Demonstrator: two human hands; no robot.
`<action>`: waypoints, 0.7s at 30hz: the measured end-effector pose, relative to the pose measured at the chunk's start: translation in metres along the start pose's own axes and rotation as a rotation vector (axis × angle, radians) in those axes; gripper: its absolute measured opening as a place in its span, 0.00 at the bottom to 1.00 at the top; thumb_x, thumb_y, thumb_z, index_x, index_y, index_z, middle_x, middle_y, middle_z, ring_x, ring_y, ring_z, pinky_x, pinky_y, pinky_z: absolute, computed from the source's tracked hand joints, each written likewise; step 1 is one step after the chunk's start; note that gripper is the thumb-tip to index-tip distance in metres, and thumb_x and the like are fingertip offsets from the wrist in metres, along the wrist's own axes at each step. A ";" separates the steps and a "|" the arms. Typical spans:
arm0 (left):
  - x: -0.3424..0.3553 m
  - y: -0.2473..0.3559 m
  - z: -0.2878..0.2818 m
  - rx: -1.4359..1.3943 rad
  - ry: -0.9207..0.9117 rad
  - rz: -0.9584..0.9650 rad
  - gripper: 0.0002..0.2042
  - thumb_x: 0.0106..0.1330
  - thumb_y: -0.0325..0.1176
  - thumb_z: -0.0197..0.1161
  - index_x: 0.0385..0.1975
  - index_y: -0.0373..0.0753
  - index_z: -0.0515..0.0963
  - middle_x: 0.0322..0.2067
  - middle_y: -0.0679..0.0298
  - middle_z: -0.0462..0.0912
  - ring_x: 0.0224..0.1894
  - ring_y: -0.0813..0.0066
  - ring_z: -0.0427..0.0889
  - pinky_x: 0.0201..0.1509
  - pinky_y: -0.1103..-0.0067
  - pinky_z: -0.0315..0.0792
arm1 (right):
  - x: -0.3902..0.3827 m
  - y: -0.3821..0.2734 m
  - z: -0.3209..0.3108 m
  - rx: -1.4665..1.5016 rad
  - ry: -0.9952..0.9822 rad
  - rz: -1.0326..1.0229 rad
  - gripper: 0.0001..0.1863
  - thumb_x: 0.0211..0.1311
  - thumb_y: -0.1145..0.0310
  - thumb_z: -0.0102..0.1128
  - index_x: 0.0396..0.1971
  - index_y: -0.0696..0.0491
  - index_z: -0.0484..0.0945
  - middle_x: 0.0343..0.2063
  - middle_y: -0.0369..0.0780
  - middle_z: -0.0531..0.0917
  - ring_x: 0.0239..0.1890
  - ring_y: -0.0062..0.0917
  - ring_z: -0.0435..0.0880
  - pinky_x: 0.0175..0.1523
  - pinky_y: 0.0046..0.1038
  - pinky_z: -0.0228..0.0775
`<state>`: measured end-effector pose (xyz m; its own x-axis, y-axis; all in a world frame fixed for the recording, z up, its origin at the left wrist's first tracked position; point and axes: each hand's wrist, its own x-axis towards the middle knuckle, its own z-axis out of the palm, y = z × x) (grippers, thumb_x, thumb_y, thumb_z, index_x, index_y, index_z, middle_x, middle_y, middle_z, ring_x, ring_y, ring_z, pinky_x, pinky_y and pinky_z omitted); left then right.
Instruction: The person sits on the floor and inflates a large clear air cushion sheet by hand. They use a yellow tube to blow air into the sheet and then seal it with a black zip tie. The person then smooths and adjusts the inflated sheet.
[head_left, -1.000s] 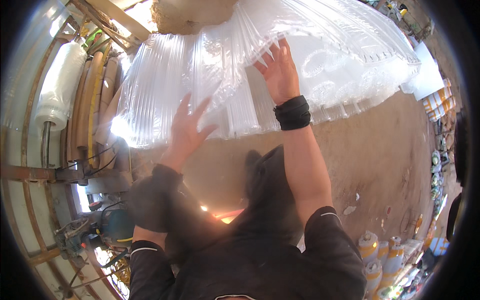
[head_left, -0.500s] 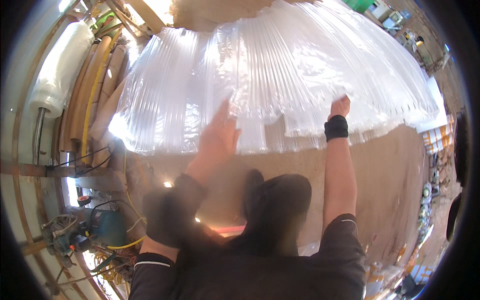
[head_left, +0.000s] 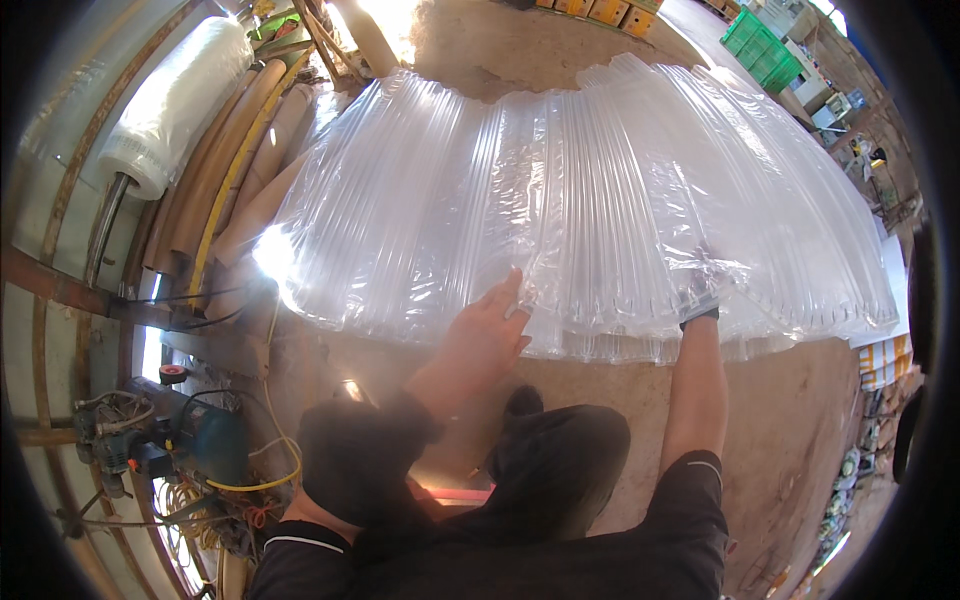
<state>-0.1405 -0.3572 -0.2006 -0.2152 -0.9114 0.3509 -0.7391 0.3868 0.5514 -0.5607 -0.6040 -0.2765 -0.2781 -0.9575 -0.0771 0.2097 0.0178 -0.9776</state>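
A wide sheet of clear plastic film, ribbed with long narrow channels, spreads in front of me in gathered folds. My left hand lies at its near edge, fingers stretched out and a ring on one of them. It touches or hovers just over the film; which one I cannot tell. My right hand has gone beneath the near edge of the film, farther right. Through the shiny plastic its shape shows only dimly, so its fingers are unclear. A black wristband sits at that edge.
On the left a roll of clear film hangs on a metal bar, beside brown cardboard tubes. A teal motor machine with hoses stands lower left. A green crate and yellow boxes lie at the back.
My right hand, earlier at the film's edge in plain sight, is now under the film. The view has shifted, so the film and both hands sit lower in it.
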 end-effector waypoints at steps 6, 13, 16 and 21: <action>-0.006 -0.001 0.000 -0.008 -0.031 0.008 0.19 0.56 0.34 0.65 0.48 0.34 0.75 0.63 0.42 0.62 0.55 0.47 0.74 0.53 0.63 0.73 | -0.008 0.007 -0.004 0.105 -0.033 0.029 0.21 0.64 0.69 0.58 0.56 0.57 0.70 0.47 0.40 0.78 0.47 0.25 0.77 0.52 0.29 0.71; -0.018 -0.014 0.010 -0.025 -0.051 -0.029 0.23 0.57 0.34 0.65 0.52 0.35 0.72 0.64 0.41 0.59 0.57 0.50 0.73 0.55 0.65 0.72 | -0.169 -0.051 0.066 -0.217 -0.453 -0.029 0.30 0.67 0.68 0.54 0.66 0.53 0.56 0.58 0.41 0.70 0.58 0.31 0.71 0.60 0.35 0.67; -0.025 -0.013 0.008 -0.061 -0.036 -0.037 0.23 0.57 0.34 0.66 0.53 0.37 0.72 0.64 0.41 0.59 0.57 0.51 0.73 0.55 0.66 0.72 | -0.249 -0.074 0.104 -0.072 -0.703 0.028 0.31 0.67 0.67 0.54 0.67 0.55 0.55 0.55 0.40 0.70 0.55 0.32 0.73 0.60 0.35 0.68; -0.040 -0.011 -0.008 -0.021 -0.135 0.028 0.24 0.57 0.36 0.66 0.55 0.45 0.72 0.61 0.43 0.63 0.52 0.51 0.76 0.50 0.65 0.74 | -0.257 -0.078 0.154 -0.005 -0.403 0.192 0.30 0.65 0.71 0.55 0.66 0.53 0.57 0.56 0.42 0.71 0.55 0.36 0.74 0.57 0.36 0.70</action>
<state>-0.1186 -0.3240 -0.2144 -0.3203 -0.9105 0.2617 -0.7186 0.4135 0.5591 -0.3608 -0.4035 -0.1499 0.1529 -0.9725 -0.1756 0.2174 0.2065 -0.9540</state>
